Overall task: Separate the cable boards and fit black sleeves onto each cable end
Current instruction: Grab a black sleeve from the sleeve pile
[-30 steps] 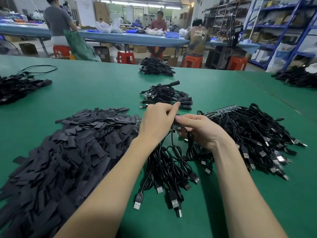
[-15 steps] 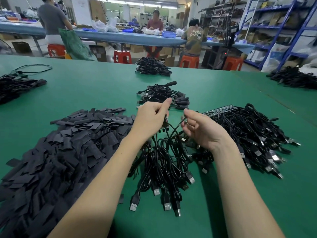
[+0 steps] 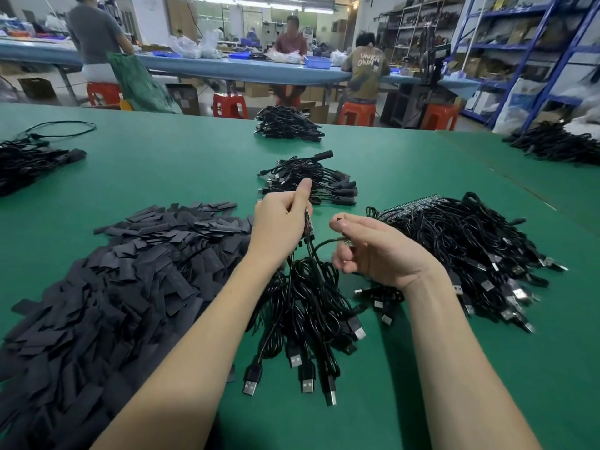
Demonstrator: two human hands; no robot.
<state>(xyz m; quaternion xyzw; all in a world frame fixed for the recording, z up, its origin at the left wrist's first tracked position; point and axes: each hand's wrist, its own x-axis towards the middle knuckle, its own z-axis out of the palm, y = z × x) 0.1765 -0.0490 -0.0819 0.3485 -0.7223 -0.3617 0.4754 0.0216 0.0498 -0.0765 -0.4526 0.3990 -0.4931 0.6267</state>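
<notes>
My left hand (image 3: 281,227) is raised above the green table (image 3: 181,167) and grips a strip of small cable boards (image 3: 307,226), whose black USB cables (image 3: 305,306) hang down onto the table. My right hand (image 3: 378,251) is a short way to the right, pinching one separated board end (image 3: 346,241) with its cable arching back toward the bundle. A large heap of flat black sleeves (image 3: 107,287) lies to the left. To the right lies a pile of cables still joined on boards (image 3: 461,245). A small pile of sleeved cables (image 3: 311,181) sits just beyond my hands.
More black cable piles lie at the far centre (image 3: 285,125), the left edge (image 3: 29,164) and the far right (image 3: 558,144). Beyond the table, people sit and stand at a long blue bench (image 3: 227,69) with red stools (image 3: 229,105). Blue shelving (image 3: 535,50) fills the right.
My hands have lifted off the table and moved apart. One board end has come away from the strip into my right hand, while the left keeps the rest of the bundle.
</notes>
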